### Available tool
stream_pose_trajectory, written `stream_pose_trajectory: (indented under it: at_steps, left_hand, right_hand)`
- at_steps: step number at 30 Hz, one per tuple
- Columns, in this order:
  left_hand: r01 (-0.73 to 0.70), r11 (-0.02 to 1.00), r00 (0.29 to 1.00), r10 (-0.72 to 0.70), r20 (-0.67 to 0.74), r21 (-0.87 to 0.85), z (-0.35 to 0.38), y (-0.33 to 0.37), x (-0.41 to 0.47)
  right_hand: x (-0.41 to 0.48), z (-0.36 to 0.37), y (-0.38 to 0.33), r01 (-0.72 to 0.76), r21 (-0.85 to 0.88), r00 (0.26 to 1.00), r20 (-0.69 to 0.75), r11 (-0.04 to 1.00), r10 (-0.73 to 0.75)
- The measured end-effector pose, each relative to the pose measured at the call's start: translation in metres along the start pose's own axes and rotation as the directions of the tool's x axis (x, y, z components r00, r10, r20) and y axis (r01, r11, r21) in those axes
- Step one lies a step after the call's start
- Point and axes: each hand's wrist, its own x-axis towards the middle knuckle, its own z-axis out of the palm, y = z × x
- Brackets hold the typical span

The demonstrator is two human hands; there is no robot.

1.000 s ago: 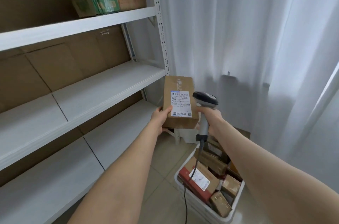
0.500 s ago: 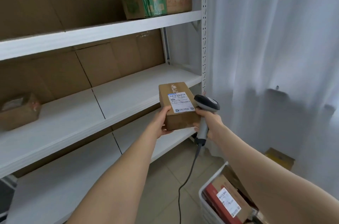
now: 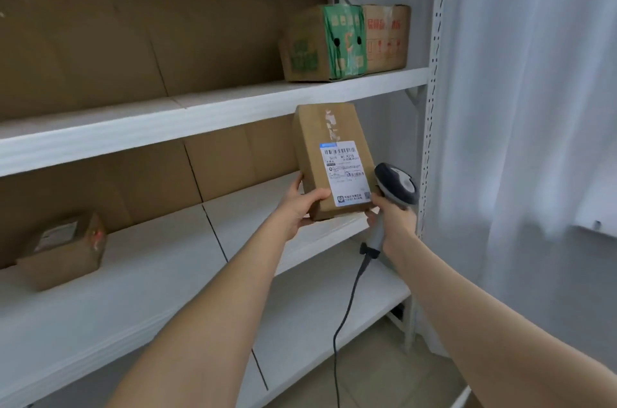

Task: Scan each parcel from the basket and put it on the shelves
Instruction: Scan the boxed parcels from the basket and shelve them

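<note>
My left hand (image 3: 300, 204) grips the lower left corner of a brown cardboard parcel (image 3: 320, 147) with a white barcode label, held upright in front of the white shelves (image 3: 207, 110). My right hand (image 3: 392, 219) holds a grey corded barcode scanner (image 3: 395, 185) right beside the parcel's lower right corner, fingertips touching the box. The parcel hangs at the right end of the shelves, above the middle shelf board. The basket is out of view.
A small brown box (image 3: 63, 250) sits on the middle shelf at the left. A green-printed carton (image 3: 324, 43) and a brown carton (image 3: 387, 36) stand on the upper shelf at the right. A white curtain (image 3: 527, 107) hangs to the right. The scanner's cable (image 3: 344, 317) trails downward.
The view has swung up and left, so the basket has dropped out of sight. The parcel and scanner have risen from floor level to the middle shelf's height.
</note>
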Motion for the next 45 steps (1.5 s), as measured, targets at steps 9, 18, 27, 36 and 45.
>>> stream_pose_trajectory:
  at_steps: [9, 18, 27, 36, 45]
  left_hand:
    - [-0.135, 0.99, 0.99, 0.133, 0.036, 0.049, 0.023, 0.049, -0.004]
    - [-0.307, 0.951, 0.942, 0.308, -0.135, 0.031, 0.012, 0.139, -0.005]
    - [-0.215, 0.976, 0.932, 0.215, -0.292, 0.033, -0.047, 0.25, 0.017]
    - [-0.039, 0.995, 0.976, 0.057, -0.208, 0.086, -0.063, 0.271, 0.077]
    - [-0.003, 0.989, 0.976, 0.035, -0.215, 0.15, -0.071, 0.259, 0.118]
  right_hand:
    - [0.02, 0.015, -0.05, 0.12, 0.032, 0.993, -0.015, 0.992, -0.119]
    - [0.006, 0.075, -0.108, 0.203, 0.142, 0.965, 0.138, 0.969, -0.222]
    - [0.006, 0.163, -0.141, 0.18, 0.101, 0.946, 0.255, 0.978, -0.2]
    - [0.032, 0.215, -0.141, 0.209, -0.017, 0.953, 0.23, 0.978, -0.199]
    - [0.057, 0.219, -0.131, 0.262, -0.013, 0.953, 0.162, 0.965, -0.257]
